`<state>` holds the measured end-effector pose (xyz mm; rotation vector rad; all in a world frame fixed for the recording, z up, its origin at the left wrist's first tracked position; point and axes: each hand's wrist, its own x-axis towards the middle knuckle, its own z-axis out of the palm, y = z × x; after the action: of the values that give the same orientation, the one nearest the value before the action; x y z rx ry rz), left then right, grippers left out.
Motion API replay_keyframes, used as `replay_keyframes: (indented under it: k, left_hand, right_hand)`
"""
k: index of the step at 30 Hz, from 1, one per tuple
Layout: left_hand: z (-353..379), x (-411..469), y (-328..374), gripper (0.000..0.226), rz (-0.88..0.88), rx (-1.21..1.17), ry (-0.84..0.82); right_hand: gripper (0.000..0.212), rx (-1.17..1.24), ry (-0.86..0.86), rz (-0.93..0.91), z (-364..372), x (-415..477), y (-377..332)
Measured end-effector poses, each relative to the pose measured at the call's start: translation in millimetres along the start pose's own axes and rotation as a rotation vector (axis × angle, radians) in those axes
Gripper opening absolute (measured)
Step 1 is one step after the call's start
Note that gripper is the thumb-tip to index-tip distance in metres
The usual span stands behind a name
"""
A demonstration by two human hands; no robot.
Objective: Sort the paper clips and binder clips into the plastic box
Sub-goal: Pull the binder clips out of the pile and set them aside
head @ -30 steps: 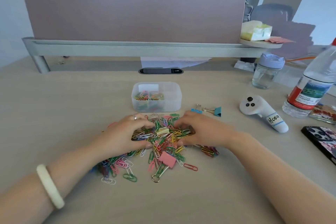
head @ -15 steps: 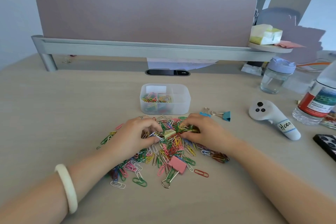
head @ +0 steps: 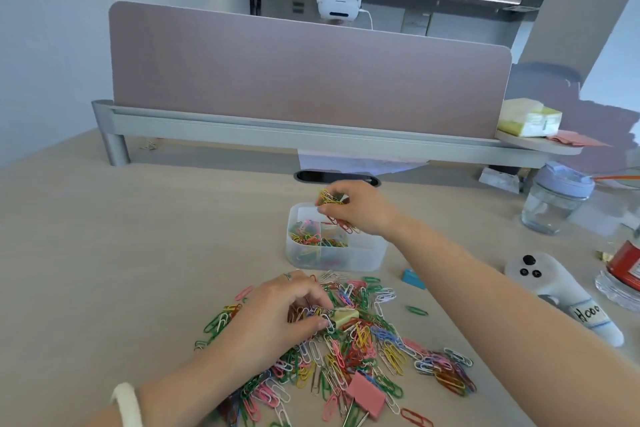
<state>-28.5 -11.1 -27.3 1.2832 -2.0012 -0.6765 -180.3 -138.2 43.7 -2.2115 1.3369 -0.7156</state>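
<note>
A clear plastic box [head: 367,253] stands mid-desk with coloured paper clips in its left compartment. Above its far rim my right hand [head: 360,210] is shut on a bunch of paper clips [head: 329,198], a few dangling down. A wide pile of coloured paper clips [head: 363,340] lies in front of the box. My left hand [head: 277,319] rests on the pile's left part, fingers curled into clips beside a pale yellow binder clip [head: 346,315]. A pink binder clip [head: 367,393] lies at the pile's near edge. A blue binder clip [head: 414,278] sits right of the box.
A white controller [head: 554,291] lies to the right, with a glass jar [head: 554,204] and a red-labelled bottle [head: 623,267] beyond it. A desk divider [head: 308,80] closes the far side; a person wearing a headset sits behind it.
My right hand has lifted off the pile with a bunch of paper clips and moved away to above the box. The left hand stays on the pile. The view has tilted upward.
</note>
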Motion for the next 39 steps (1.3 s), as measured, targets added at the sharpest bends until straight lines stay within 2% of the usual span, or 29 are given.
replay_keyframes:
  k: [5,12,17,20,22,25,29,31,33,36,39]
  left_hand:
    - [-3,1,0,0.016,0.01,-0.044,0.015]
    - [-8,9,-3,0.017,-0.043,-0.101,0.059]
    - [-27,48,5,0.02,-0.025,-0.127,0.17]
    - [-34,92,0,0.017,0.007,0.005,0.241]
    - [-32,114,-5,0.017,0.006,0.125,0.198]
    - [-27,125,-8,0.02,-0.019,0.29,0.037]
    - [-34,106,2,0.01,0.036,0.381,0.024]
    - [-37,84,14,0.006,0.081,0.358,0.049]
    - [-37,53,26,0.004,0.09,0.274,-0.021]
    - [-26,12,37,0.021,0.128,0.234,-0.228]
    - [-12,-5,40,0.036,0.184,0.329,-0.318]
  right_hand:
    - [0.013,-0.181,-0.07,-0.007,18,35,18]
    - [0.023,-0.096,-0.109,0.0,5,13,17]
    - [0.02,0.084,0.09,-0.054,-9,-40,13]
    - [0.018,0.074,0.007,-0.052,-7,-76,17]
    - [0.014,0.032,-0.041,-0.056,-5,-92,25]
    - [0.01,-0.052,-0.1,-0.104,-1,-105,36]
    - [0.022,-0.075,-0.209,-0.179,11,-109,32]
    - [0.028,-0.146,-0.257,-0.205,16,-109,29]
    - [0.031,-0.21,-0.292,-0.21,15,-108,27]
    - [0.03,-0.235,-0.329,-0.178,10,-109,25]
    - [0.026,-0.247,-0.344,-0.125,5,-109,24]
